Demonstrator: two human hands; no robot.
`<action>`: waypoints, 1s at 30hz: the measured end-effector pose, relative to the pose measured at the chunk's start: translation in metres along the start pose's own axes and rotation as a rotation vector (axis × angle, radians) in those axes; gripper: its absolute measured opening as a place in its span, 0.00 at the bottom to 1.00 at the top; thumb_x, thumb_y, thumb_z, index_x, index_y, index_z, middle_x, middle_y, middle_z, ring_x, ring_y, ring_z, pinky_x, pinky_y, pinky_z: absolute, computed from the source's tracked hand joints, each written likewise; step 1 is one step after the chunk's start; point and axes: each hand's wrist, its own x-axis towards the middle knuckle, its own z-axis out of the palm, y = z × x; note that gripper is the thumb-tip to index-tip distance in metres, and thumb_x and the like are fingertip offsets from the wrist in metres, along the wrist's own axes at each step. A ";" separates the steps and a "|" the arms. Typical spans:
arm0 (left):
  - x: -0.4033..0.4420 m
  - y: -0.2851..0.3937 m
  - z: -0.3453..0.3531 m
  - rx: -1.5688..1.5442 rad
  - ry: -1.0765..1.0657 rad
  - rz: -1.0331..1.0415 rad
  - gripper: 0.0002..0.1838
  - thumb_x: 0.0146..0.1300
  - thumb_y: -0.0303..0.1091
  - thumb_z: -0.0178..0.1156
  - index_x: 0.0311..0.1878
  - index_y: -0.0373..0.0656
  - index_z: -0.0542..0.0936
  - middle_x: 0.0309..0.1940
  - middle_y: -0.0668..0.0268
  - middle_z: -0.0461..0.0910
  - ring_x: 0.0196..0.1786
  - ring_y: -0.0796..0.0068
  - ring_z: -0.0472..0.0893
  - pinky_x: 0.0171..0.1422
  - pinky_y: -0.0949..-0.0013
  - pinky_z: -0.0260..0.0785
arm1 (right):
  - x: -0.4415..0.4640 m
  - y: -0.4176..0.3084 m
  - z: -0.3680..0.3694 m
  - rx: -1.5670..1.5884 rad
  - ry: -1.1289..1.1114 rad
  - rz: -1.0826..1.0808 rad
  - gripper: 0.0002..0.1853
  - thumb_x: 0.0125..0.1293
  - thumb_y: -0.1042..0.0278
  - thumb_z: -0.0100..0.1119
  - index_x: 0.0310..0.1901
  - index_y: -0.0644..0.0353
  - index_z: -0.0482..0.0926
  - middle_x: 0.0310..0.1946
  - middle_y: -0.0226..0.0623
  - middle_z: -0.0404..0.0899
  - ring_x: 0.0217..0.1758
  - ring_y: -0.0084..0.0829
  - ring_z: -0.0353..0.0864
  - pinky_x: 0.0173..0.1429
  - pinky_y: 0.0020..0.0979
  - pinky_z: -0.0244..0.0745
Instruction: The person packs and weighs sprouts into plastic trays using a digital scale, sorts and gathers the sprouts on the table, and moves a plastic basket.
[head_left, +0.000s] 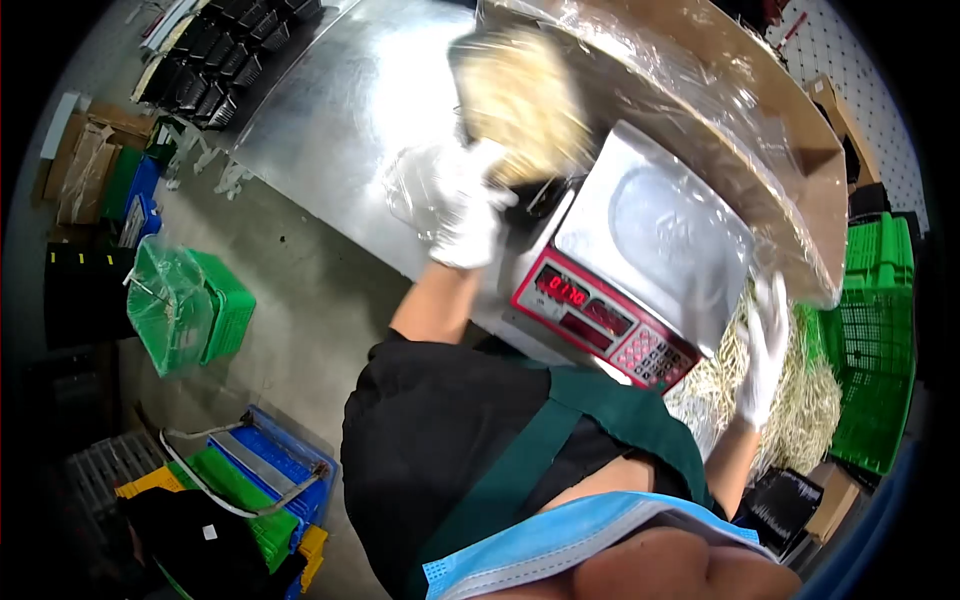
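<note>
My left hand (pixel 468 205), in a white glove, is at the near edge of a black tray filled with pale, thin strands (pixel 522 100), blurred by motion. Its fingers are smeared, so its grip is unclear. Beside it is a clear plastic piece (pixel 412 190). To the right stands a red and white scale (pixel 610 315) with a bare metal plate and a lit red display. My right hand (pixel 766 345), also gloved, has its fingers stretched out at the scale's right side, next to a pile of pale strands (pixel 808 400).
A large cardboard box (pixel 805 150) lined with clear plastic lies behind the scale. Stacked black trays (pixel 215 60) stand at the metal table's (pixel 300 130) far left. Green crates (pixel 875 350) are at the right; a green bin with a plastic liner (pixel 170 310) stands on the floor.
</note>
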 end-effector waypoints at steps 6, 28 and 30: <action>0.252 -0.006 -0.063 -0.071 0.338 -0.187 0.09 0.59 0.31 0.65 0.35 0.40 0.74 0.17 0.62 0.73 0.12 0.68 0.70 0.13 0.65 0.60 | -0.048 0.049 -0.090 -0.127 0.304 0.313 0.34 0.67 0.56 0.58 0.72 0.53 0.58 0.66 0.42 0.66 0.68 0.35 0.65 0.68 0.39 0.61; -0.232 -0.117 0.105 1.230 -1.713 0.819 0.35 0.59 0.48 0.63 0.62 0.33 0.68 0.67 0.41 0.62 0.67 0.40 0.63 0.72 0.48 0.52 | -0.241 0.158 -0.509 -1.341 0.683 0.638 0.23 0.67 0.44 0.48 0.51 0.53 0.79 0.49 0.50 0.80 0.55 0.51 0.76 0.58 0.41 0.71; -0.269 -0.135 0.113 0.993 -1.744 0.564 0.37 0.60 0.46 0.62 0.66 0.32 0.64 0.68 0.40 0.59 0.69 0.42 0.62 0.73 0.53 0.52 | -0.236 0.136 -0.489 -1.382 0.816 0.773 0.21 0.64 0.46 0.55 0.49 0.53 0.78 0.45 0.49 0.82 0.51 0.51 0.79 0.54 0.43 0.73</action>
